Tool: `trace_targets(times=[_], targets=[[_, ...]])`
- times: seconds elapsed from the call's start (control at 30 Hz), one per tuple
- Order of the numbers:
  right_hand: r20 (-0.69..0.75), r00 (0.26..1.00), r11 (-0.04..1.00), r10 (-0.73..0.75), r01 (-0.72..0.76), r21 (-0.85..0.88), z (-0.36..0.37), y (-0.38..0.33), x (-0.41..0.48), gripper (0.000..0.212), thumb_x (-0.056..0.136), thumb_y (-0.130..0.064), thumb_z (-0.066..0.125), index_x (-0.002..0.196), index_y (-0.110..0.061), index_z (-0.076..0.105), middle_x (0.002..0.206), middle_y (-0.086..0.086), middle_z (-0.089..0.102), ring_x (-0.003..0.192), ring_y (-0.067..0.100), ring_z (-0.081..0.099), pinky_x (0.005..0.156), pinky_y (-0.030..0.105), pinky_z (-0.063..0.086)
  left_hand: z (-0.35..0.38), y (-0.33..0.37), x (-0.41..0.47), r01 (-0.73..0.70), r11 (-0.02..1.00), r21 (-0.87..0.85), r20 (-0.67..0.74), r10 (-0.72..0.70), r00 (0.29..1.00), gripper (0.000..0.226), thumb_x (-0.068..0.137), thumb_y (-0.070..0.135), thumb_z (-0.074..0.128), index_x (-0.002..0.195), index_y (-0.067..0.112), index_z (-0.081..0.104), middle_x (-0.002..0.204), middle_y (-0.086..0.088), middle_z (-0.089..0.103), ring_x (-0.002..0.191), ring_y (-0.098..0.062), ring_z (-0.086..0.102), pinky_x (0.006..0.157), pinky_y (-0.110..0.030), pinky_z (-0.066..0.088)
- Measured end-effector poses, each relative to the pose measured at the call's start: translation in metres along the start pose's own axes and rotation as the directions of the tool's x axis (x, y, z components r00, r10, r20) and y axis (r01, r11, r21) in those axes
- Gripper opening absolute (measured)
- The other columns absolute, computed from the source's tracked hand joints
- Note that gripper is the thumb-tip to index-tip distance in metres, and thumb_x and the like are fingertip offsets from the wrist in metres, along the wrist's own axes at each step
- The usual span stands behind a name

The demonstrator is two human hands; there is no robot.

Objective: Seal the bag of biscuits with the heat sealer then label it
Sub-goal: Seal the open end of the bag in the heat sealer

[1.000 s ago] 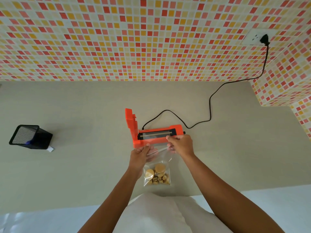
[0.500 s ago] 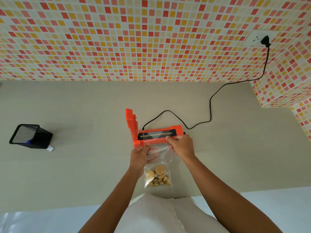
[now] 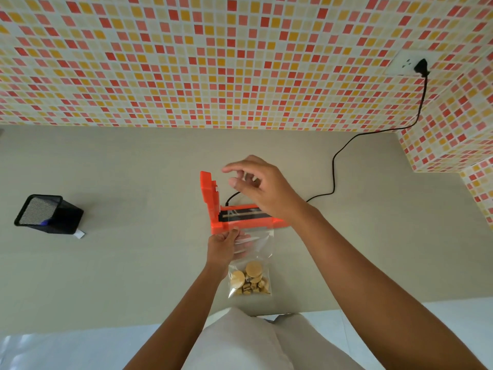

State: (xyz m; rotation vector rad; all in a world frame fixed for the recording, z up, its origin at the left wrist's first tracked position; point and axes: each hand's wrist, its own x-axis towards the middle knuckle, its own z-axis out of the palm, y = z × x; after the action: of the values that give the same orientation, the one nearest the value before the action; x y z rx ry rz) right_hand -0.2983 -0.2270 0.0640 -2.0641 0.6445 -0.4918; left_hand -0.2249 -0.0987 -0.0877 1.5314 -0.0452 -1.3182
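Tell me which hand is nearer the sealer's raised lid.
Right. The right hand hangs open just beside the raised lid, not touching it. The left hand is lower down, pinching the bag.

Plenty of bare desk [image 3: 133, 263] left of the heat sealer [image 3: 240, 221], only the mesh pen cup [image 3: 49, 213] far left, while its raised lid [image 3: 209, 196] and trailing cord [image 3: 333, 166] crowd the back.

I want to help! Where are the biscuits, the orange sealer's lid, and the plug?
biscuits [image 3: 253, 269]: head view, on the top round biscuit.
heat sealer lid [image 3: 209, 193]: head view, middle of the raised orange arm.
plug [image 3: 420, 67]: head view, on its black body.
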Motion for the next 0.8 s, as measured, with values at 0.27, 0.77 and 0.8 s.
trace_targets(times=[0.27, 0.77, 0.8], targets=[[0.341, 0.935, 0.981, -0.1, 0.151, -0.125, 0.003, -0.034, 0.02, 0.038, 0.094, -0.033, 0.064, 0.132, -0.033, 0.063, 0.136, -0.009, 0.049, 0.116, -0.005, 0.042, 0.1, 0.019, 0.041, 0.0, 0.002, -0.001, 0.002, 1.0, 0.01, -0.023, -0.002, 1.0, 0.025, 0.098, 0.02, 0.056, 0.098, 0.0, 0.07, 0.093, -0.015, 0.076, 0.078, -0.027, 0.076, 0.055, -0.031, 0.059], [0.091, 0.996, 1.0, -0.017, 0.019, -0.022, -0.018, 0.001, 0.006, 0.033, 0.083, -0.027, 0.08, 0.115, -0.026, 0.074, 0.109, -0.012, 0.068, 0.082, 0.022, 0.056, 0.067, 0.023, 0.048, -0.003, 0.001, -0.001, -0.001, 1.0, 0.03, -0.027, 0.002, 1.0, 0.023, 0.098, 0.022, 0.057, 0.097, 0.004, 0.071, 0.095, -0.012, 0.076, 0.079, -0.027, 0.076, 0.062, -0.037, 0.061], [0.072, 0.997, 1.0, -0.005, 0.006, -0.012, -0.019, 0.004, 0.003, 0.034, 0.083, -0.028, 0.08, 0.116, -0.026, 0.073, 0.109, -0.011, 0.069, 0.082, 0.021, 0.056, 0.066, 0.02, 0.046, -0.003, 0.001, -0.001, 0.001, 1.0, 0.029, -0.025, 0.0, 1.0, 0.023, 0.098, 0.022, 0.057, 0.097, 0.004, 0.071, 0.095, -0.012, 0.076, 0.079, -0.028, 0.076, 0.064, -0.039, 0.061]])
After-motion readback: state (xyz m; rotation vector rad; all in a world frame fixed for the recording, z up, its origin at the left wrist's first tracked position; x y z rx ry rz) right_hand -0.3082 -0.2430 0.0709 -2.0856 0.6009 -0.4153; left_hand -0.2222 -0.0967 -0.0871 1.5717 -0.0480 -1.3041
